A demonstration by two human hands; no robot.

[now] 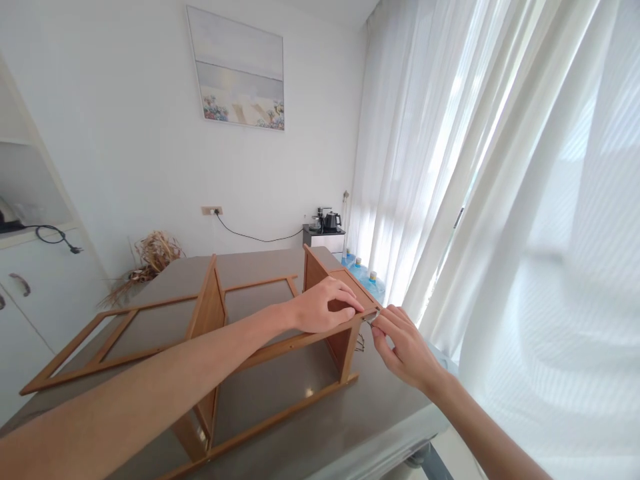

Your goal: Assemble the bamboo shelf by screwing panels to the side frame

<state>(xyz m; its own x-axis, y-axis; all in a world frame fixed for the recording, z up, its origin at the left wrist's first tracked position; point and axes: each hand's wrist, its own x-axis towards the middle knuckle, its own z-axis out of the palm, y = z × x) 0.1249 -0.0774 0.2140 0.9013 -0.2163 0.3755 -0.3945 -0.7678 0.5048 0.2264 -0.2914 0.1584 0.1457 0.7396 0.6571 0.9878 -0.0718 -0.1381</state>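
Item: wooden shelf frame [295, 342], brown, lying on its side on the grey-brown tabletop [395, 407], its near right corner between the two hands.

Left hand [325, 307]: fingers half bent, resting on the upper rail close to that corner; whether the tips pinch anything cannot be told.

Right hand [403, 343]: thumb and forefinger closed on a small metal piece [371, 317] against the corner. Possibly a hex key; too small and partly covered to be certain.

Also present: thin, wire-like metal pieces [360, 343] on the tabletop just beyond the corner.

Hazards, as judged:
- Slipping of the metal piece, from a fingertip grip at an angle; scratched wood or a knocked knuckle could follow.
- Rocking or sliding of the frame, should the left hand bear down unevenly; the cause would be support by narrow edges on a smooth top.
- A misaligned joint, if the rail shifts under sideways pressure.
- Stray metal pieces, if a wrist sweeps them along.
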